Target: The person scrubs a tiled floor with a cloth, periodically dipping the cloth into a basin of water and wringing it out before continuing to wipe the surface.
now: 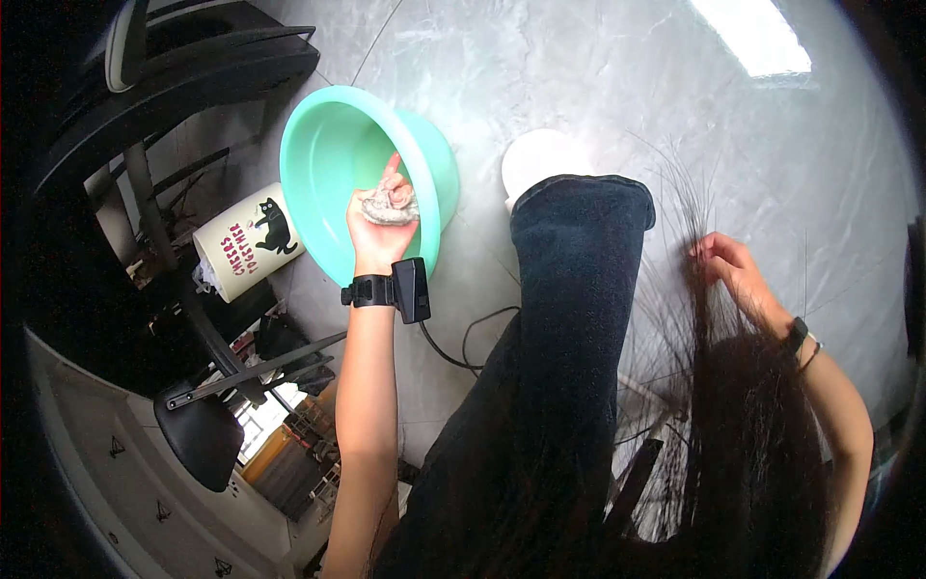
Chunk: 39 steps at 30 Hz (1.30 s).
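My left hand (pixel 384 232) is palm up at the mouth of a mint-green plastic basin (pixel 307 193), closed around a crumpled greyish cloth (pixel 388 214). The cloth looks wet, and its exact kind cannot be made out. One finger points into the basin. A black strap with a small black box (pixel 412 289) sits on that wrist. To the right, my right hand (pixel 725 259) has its fingers pinched at the edge of long dark hair (pixel 719 405) hanging into view. Strands of hair appear to be between the fingertips.
Left of the basin lies or leans a cream bin (pixel 249 241) with a black cat picture, beside black furniture (pixel 222 72). My jeans-clad leg (pixel 579 289) and white shoe (pixel 548 159) stand on the grey marbled floor (pixel 463 58). A black cable (pixel 465 364) runs from the wrist box.
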Tool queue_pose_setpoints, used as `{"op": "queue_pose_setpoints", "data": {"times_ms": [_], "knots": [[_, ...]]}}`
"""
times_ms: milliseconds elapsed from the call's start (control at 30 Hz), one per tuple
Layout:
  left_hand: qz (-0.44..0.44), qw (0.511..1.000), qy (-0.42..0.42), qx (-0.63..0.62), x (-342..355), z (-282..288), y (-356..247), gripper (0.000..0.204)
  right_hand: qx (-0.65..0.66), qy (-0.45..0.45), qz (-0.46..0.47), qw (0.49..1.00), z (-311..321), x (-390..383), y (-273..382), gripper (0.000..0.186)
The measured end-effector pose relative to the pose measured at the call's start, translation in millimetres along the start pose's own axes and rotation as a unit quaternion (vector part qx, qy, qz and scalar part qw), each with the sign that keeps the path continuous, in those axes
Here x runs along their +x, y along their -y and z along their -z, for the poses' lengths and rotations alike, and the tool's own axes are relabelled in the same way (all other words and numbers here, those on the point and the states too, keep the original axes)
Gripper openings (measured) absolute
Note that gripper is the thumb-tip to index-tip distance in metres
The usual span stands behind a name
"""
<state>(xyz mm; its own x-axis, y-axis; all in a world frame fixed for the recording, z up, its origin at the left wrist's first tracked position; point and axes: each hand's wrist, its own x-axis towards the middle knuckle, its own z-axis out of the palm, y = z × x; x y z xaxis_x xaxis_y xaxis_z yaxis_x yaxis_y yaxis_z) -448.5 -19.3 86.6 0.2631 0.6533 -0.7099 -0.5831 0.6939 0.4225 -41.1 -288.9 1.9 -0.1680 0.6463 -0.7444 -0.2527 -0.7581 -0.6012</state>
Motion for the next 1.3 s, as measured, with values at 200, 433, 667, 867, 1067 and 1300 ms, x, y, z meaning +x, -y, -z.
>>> {"op": "queue_pose_setpoints", "data": {"times_ms": [200, 433, 667, 867, 1067, 1300], "knots": [[-0.028, 0.999, -0.001, 0.045, 6.7, 7.9, 1.0, 0.062, 0.000, 0.001, 0.002, 1.000, -0.1, -1.1, 0.5, 0.015], [0.074, 0.976, -0.124, 0.161, 6.9, 22.3, -9.6, 0.025, -0.009, 0.013, 0.000, 1.000, 2.5, 1.3, -0.3, 0.015], [0.075, 0.944, -0.180, 0.265, -6.2, -37.4, 15.1, 0.015, -0.005, 0.009, 0.005, 1.000, 3.3, 0.6, -4.6, 0.015], [0.028, 0.920, -0.145, 0.363, 0.1, -1.9, 11.1, 0.019, -0.003, 0.010, 0.017, 1.000, 5.0, 3.5, -10.9, 0.015], [-0.008, 0.829, -0.180, 0.530, -16.3, -19.6, 17.6, 0.026, -0.017, 0.005, 0.036, 0.999, 0.9, -1.8, -1.8, 0.017], [-0.110, 0.620, -0.147, 0.763, -16.0, -27.1, 18.8, 0.017, -0.023, 0.009, 0.026, 0.999, 3.8, 0.3, -5.4, 0.016]]}}
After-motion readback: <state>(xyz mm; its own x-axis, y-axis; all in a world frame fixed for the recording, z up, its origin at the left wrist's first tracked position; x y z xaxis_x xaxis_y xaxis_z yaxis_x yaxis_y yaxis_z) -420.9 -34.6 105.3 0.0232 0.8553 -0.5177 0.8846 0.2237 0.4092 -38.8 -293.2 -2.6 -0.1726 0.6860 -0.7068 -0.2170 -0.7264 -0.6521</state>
